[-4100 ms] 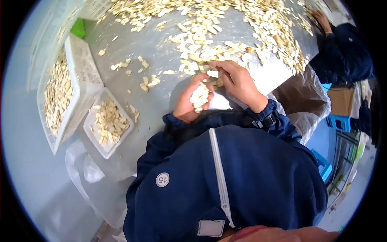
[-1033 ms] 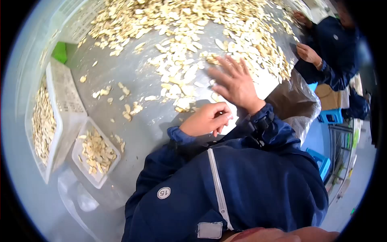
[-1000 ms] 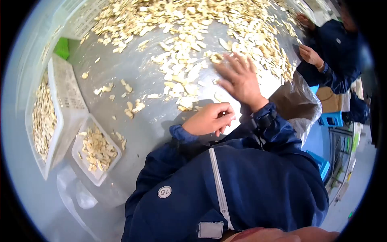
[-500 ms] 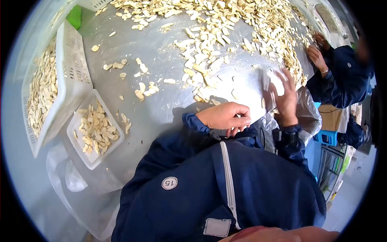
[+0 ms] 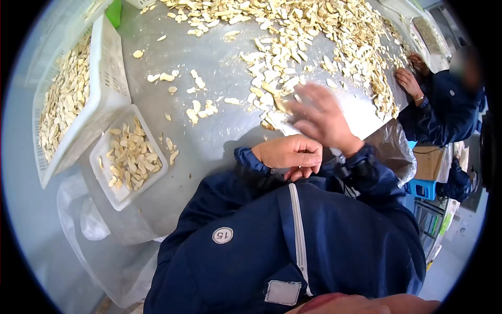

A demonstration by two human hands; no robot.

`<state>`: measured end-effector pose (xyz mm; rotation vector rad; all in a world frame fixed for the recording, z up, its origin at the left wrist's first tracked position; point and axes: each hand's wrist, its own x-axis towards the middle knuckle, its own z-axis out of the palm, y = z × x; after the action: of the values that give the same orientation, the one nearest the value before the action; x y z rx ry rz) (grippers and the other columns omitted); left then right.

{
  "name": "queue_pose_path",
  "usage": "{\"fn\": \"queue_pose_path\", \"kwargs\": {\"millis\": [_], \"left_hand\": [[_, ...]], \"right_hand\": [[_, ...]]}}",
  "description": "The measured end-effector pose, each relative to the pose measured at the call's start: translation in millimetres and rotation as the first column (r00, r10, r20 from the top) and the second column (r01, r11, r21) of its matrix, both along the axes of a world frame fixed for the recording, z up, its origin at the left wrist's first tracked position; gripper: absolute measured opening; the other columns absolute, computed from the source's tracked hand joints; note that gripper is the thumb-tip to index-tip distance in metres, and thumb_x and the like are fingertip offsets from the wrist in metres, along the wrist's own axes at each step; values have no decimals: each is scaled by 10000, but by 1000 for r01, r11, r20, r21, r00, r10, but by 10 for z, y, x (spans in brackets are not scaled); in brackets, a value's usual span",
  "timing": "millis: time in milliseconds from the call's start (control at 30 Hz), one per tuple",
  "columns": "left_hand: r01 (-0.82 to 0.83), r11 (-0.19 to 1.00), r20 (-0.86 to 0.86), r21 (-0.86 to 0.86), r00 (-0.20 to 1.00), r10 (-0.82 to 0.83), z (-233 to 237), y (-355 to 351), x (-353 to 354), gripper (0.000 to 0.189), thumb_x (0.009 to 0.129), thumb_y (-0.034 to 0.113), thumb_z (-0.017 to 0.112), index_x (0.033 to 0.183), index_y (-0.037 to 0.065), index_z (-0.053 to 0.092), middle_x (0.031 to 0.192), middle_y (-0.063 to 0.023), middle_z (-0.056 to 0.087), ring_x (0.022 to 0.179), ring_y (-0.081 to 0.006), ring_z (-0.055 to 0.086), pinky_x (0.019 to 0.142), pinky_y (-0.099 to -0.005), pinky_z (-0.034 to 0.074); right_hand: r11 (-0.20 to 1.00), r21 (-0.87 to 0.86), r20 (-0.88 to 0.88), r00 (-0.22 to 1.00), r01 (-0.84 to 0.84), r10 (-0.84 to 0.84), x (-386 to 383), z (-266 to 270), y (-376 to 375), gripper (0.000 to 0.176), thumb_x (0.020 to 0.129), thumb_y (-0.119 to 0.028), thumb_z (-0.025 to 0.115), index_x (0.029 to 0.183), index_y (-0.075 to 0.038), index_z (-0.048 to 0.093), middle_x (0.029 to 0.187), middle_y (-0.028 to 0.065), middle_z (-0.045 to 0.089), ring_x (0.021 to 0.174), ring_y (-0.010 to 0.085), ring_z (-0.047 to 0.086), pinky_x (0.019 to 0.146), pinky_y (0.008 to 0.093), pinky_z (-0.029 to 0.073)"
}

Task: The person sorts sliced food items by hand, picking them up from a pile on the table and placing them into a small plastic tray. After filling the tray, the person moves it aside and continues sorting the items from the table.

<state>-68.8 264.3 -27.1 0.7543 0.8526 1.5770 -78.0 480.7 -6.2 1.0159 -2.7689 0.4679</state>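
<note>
My left hand (image 5: 293, 155) rests near the table edge with its fingers curled in. A small pale bit shows at the fingertips, too little to make out. Just beyond it, my right hand (image 5: 325, 116) is blurred by motion, its fingers stretched out flat and reaching over the near end of the pale dried slices (image 5: 277, 70). I see nothing gripped in it. The slices spread in a thick layer across the far side of the metal table (image 5: 209, 152), with small loose clusters to the left.
A tall white perforated basket (image 5: 110, 73) full of slices stands at the left. Beside it sits a small white tray (image 5: 162, 175) holding more slices. A clear plastic bag (image 5: 395, 152) hangs at the right edge. Another person's hands (image 5: 410, 81) work at the far right.
My right hand has swept left from the table's right edge to the slices beside my left hand. The left hand stays curled in nearly the same place. The view has shifted slightly.
</note>
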Motion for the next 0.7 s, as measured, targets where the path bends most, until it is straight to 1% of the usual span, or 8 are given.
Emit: {"fn": "queue_pose_path", "kwargs": {"millis": [67,167,267,400,500,533,633,700], "left_hand": [[2,999,-51,-36,999,-4,22,-17,-9,321,1116,296,532,984,25,643,804,-49,654,580,-91,611,485,-208,465],[-36,999,43,34,998,35,-78,-31,-22,312,1119,277,526,977,23,638,801,-57,653,578,-97,613,467,-216,458],[-254,966,229,47,944,237,-125,-33,12,270,1121,255,519,1013,28,615,807,-52,632,558,-98,584,460,-217,433],[-609,790,451,-71,687,570,-238,94,-87,242,1111,277,534,1022,61,600,826,-18,599,604,-78,530,466,-206,391],[-714,693,541,-97,547,639,-318,115,-162,222,1106,266,535,1025,68,593,862,-7,588,662,-84,535,505,-215,397],[-722,683,557,-105,527,643,-318,110,-176,216,1104,264,537,1027,69,590,869,-8,583,673,-88,533,518,-217,399],[-725,675,561,-134,506,655,-306,129,-187,204,1101,262,539,1038,72,580,879,-13,568,691,-99,525,544,-224,405],[-716,679,542,-163,510,668,-266,128,-190,207,1102,265,535,1034,72,565,882,-20,554,697,-108,511,557,-228,407]], "right_hand": [[977,145,-15,987,-156,160,-55,-25,-411,495,941,-310,723,1427,-257,648,1566,70,527,1444,352,484,1217,540,337],[970,54,-7,971,-237,238,-207,-98,-634,449,970,-303,690,1414,-244,660,1538,43,559,1446,306,491,1224,527,326],[987,38,49,987,-153,152,-336,-252,-265,435,974,-312,691,1400,-226,665,1494,47,597,1443,279,496,1220,518,333],[977,41,-92,975,208,-203,-339,-265,571,285,943,-242,744,1218,-167,743,1277,72,713,1257,304,636,1109,503,458],[838,220,-211,863,500,-460,-437,-227,1196,320,966,-179,684,1283,-160,723,1316,100,696,1242,328,628,1089,482,459],[862,175,-224,871,476,-436,-499,-92,1177,337,970,-178,692,1305,-151,715,1329,119,691,1241,351,629,1082,474,480],[935,0,-16,935,355,-355,-849,112,812,347,969,-184,703,1314,-148,703,1394,125,655,1232,380,635,1049,447,520],[982,-42,-29,982,185,-187,-1188,178,564,375,981,-205,703,1354,-176,678,1423,134,631,1214,377,646,1033,443,534]]}}
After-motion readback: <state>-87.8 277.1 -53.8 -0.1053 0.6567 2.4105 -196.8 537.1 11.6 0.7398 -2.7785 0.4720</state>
